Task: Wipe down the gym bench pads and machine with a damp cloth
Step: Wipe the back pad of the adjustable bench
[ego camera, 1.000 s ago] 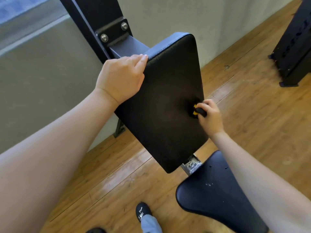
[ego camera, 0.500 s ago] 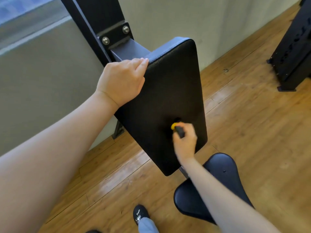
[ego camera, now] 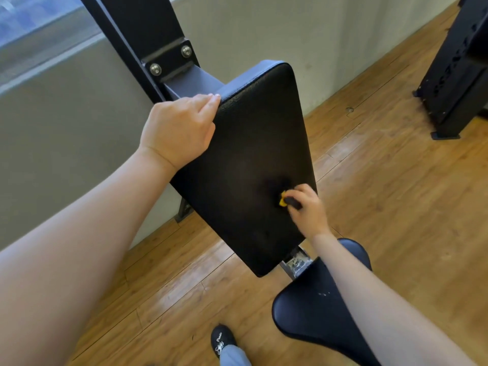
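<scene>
A black back pad (ego camera: 245,143) stands tilted on the machine's dark steel frame (ego camera: 148,30). My left hand (ego camera: 179,130) grips the pad's upper left edge, fingers curled over the top corner. My right hand (ego camera: 309,207) holds a small yellow and black cloth (ego camera: 286,200) and presses it on the pad's lower right face. Most of the cloth is hidden in my fist. Below the pad sits the black seat pad (ego camera: 314,310), partly covered by my right forearm.
Wooden floor (ego camera: 396,207) spreads around the machine. Another black machine base (ego camera: 454,83) stands at the far right. A grey wall with a window (ego camera: 39,30) is behind the frame. My shoe (ego camera: 221,339) rests on the floor beside the seat.
My right hand swept the cloth from the pad's right edge down to the lower middle, then back toward the right edge. My left hand kept its grip on the upper corner.
</scene>
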A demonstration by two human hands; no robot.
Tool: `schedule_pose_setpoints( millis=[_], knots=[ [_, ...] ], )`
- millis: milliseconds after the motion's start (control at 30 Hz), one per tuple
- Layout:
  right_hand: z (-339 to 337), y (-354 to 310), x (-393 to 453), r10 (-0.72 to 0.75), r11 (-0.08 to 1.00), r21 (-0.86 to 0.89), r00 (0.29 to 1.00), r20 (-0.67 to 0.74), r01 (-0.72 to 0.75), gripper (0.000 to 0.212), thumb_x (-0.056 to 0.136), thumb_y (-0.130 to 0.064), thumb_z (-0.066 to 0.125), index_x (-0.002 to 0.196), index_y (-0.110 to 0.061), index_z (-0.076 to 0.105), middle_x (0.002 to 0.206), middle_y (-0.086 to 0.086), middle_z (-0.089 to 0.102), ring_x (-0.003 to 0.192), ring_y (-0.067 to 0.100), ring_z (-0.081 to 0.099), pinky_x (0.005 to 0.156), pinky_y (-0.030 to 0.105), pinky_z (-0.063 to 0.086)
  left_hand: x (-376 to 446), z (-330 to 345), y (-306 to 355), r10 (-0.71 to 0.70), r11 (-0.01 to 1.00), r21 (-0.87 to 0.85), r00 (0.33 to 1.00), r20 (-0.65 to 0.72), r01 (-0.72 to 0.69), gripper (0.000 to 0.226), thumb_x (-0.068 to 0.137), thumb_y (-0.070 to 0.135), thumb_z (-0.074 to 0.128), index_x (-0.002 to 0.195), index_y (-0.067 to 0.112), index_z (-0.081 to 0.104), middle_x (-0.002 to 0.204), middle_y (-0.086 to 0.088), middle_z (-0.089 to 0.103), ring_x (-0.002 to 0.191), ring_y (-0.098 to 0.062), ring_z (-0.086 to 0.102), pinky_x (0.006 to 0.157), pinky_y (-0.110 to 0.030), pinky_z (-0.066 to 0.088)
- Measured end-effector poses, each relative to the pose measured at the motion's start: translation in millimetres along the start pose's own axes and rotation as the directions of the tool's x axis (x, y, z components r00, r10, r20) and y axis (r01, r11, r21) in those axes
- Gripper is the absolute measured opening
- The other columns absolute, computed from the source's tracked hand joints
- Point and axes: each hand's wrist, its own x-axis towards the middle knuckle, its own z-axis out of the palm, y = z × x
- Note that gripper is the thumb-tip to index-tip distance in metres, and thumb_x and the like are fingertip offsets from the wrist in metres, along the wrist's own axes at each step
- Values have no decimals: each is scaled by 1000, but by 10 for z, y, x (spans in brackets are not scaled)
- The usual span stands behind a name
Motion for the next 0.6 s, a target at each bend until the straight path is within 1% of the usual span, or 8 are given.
schedule_pose_setpoints(
  millis=[67,133,200,300,367,433,500,600],
  knots=[
    [-256,303,213,229,973,-5,969,-89,-231,21,79,5,64,99,0,67,98,14,60,92,25,58,77,20,42,6,-7,5,-10,1000,0,1000,4,10,38,83,10,41,110,1,66,98,-10,72,68,-29,69,45,-29,45],
    [-367,418,336,255,966,-26,964,-79,-258,19,82,2,63,101,0,67,99,14,60,91,21,56,74,10,36,8,-12,9,-9,1000,-13,1000,6,9,37,82,9,42,110,1,66,98,-9,72,68,-29,69,46,-29,45],
    [-325,324,356,262,965,54,958,-119,-257,20,82,3,63,101,0,65,99,14,60,90,15,53,76,4,36,10,-6,2,-9,1000,-15,1000,3,9,38,82,9,42,110,1,66,98,-9,72,69,-29,69,46,-29,46],
    [18,-18,110,455,876,263,875,-167,-405,24,83,2,61,105,-6,62,103,9,60,94,10,53,85,17,41,6,-5,4,-13,1000,-13,1000,0,13,38,82,9,42,110,1,66,98,-9,72,69,-29,69,46,-28,45],
    [313,-328,-187,515,818,380,843,-153,-431,24,82,4,61,101,-11,61,99,3,59,91,5,53,85,18,43,4,2,4,-5,1000,-4,1000,1,5,37,82,9,42,110,1,66,99,-9,72,69,-29,69,46,-28,45],
    [582,-610,-523,377,870,376,921,-92,-319,22,80,6,61,95,-9,63,92,2,58,86,-1,52,82,8,40,1,-2,5,-4,1000,-6,1000,3,4,37,83,8,42,110,1,66,99,-10,72,70,-29,69,46,-29,46],
    [763,-753,-796,194,929,313,980,44,-198,17,81,1,61,96,-5,65,91,3,59,87,0,52,79,3,39,-4,-5,4,-4,1000,-8,1000,1,4,37,83,8,42,111,0,66,99,-10,72,71,-30,69,46,-30,46],
    [774,-759,-895,-34,976,218,984,175,-5,17,82,-11,63,98,-6,67,93,5,64,87,13,61,78,10,46,-1,-2,6,-8,1000,-6,1000,-3,8,37,84,10,41,110,1,66,100,-11,72,71,-30,69,47,-31,47]
  ],
)
